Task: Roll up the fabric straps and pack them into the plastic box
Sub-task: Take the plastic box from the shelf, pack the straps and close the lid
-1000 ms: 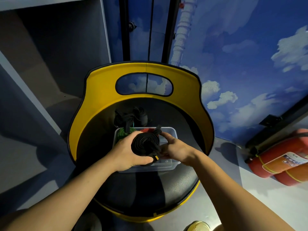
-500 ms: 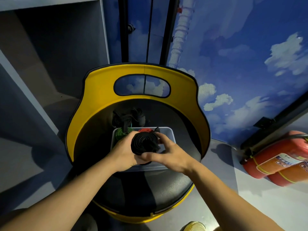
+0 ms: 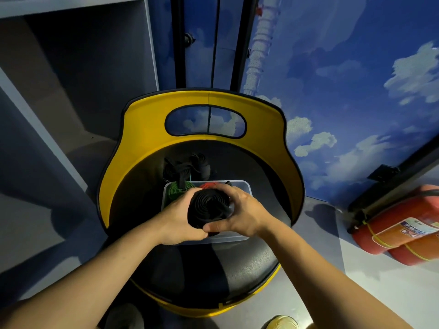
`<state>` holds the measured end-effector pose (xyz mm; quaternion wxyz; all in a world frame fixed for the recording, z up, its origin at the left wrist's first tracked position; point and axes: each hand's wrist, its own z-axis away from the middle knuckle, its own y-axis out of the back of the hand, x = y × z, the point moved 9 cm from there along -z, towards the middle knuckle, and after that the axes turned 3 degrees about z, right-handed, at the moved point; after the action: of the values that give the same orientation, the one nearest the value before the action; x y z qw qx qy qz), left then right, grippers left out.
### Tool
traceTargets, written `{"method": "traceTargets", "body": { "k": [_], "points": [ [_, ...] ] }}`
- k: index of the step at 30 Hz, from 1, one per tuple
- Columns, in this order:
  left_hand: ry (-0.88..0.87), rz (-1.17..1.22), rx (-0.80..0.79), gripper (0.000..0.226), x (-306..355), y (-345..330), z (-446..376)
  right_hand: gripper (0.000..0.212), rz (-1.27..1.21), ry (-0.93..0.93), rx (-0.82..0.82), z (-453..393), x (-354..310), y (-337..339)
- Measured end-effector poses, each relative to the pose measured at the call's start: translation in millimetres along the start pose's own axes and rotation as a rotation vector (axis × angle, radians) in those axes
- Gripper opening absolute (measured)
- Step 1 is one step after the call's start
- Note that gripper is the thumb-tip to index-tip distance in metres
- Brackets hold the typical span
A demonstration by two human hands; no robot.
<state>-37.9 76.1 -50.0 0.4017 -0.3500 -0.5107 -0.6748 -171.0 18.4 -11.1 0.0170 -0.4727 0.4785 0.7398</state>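
Both hands are holding one black roll [image 3: 209, 208] of strap above the clear box [image 3: 242, 186]. The left hand [image 3: 177, 219] is cupping the roll from the left, with fingers curled around its side and thumb reaching under its lower edge. The right hand [image 3: 240, 213] is wrapping the roll from the right, with fingers curving over the top and thumb pressing along the bottom, where it is meeting the left thumb. The roll's spiral face is pointing up toward the camera, and the coil is looking tight.

The box is sitting on the black seat [image 3: 213, 264] of a yellow chair [image 3: 147, 129]. The hands are hiding most of the box interior. A green roll [image 3: 175, 189] is lying in the far left corner of the box, and a red roll [image 3: 209, 185] is showing at the far edge, just beside the right fingers. A black strap is hanging over the green roll from a loose pile of black straps [image 3: 187, 166] that is lying on the seat behind the box, against the chair back.

Two red extinguishers [image 3: 399, 231] are lying on the floor at the right, against a wall painted with sky and clouds.
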Motion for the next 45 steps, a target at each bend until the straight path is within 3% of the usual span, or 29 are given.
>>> {"method": "traceTargets", "body": {
  "k": [3,6,9,11,16,25,36,45],
  "points": [
    [0.030,0.120,-0.051,0.074,1.6,-2.0,1.0,0.077,0.011,0.038,0.043,-2.7,-1.1,4.0],
    [0.079,0.225,0.000,0.076,-8.0,3.2,-1.0,0.072,0.018,0.013,0.036,-1.2,3.7,9.7],
    [0.113,0.246,0.045,0.065,-16.0,4.6,-7.2,0.080,0.082,-0.022,0.040,2.6,12.5,22.6],
    [0.106,0.137,0.074,0.051,-15.2,3.0,-11.8,0.081,0.089,-0.038,0.047,6.7,21.1,33.8],
    [-0.028,-0.185,0.147,0.065,-6.3,2.7,-19.3,0.088,0.090,-0.087,0.058,16.7,37.0,55.4],
    [-0.189,-0.536,0.186,0.048,13.7,-1.5,-34.7,0.077,0.145,-0.088,0.051,17.1,39.1,53.5],
    [-0.343,-0.722,0.153,0.019,10.7,-14.1,-29.3,0.080,0.141,-0.093,0.043,17.5,43.4,53.0],
    [-0.492,-0.800,0.223,0.014,17.1,-15.0,-30.8,0.085,0.142,-0.085,0.028,19.2,44.0,52.6]
  ]
}}
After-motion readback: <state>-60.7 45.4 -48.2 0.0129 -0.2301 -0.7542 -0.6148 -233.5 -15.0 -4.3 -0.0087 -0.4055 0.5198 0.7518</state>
